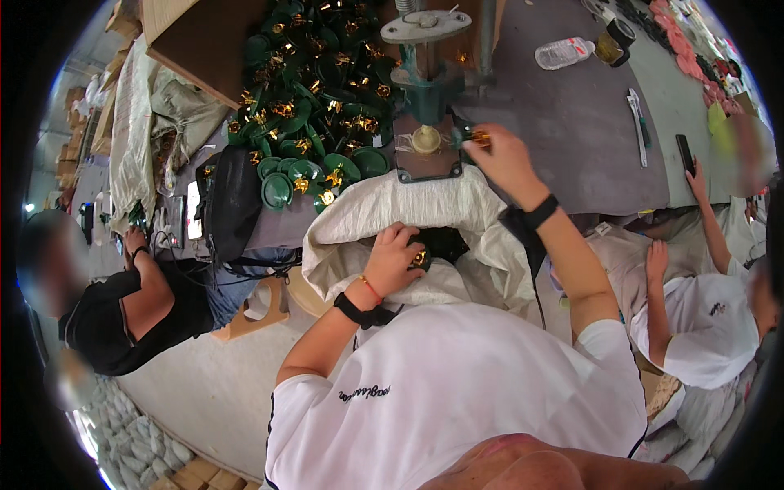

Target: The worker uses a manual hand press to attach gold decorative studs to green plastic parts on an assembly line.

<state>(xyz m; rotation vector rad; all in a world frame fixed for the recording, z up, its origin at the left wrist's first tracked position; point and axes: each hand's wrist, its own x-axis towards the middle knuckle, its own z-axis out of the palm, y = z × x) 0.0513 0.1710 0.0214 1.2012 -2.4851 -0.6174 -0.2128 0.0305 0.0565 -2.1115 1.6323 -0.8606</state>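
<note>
My left hand (396, 260) reaches into an open white woven sack (343, 245) on my lap and grips a small dark green part with a gold piece (420, 258). My right hand (500, 155) is stretched forward to a small green bench press (425, 82) and pinches a green and gold part (476, 138) beside the press's round cream die (425, 139) on its brown base plate (425, 159). Both wrists wear black bands.
A heap of green discs with gold ornaments (314, 90) lies left of the press, next to a black bag (233, 200). The grey table (572, 122) carries a water bottle (563, 53), a jar (614, 41) and a wrench (638, 122). One person sits at left (122, 306), another at right (702, 318).
</note>
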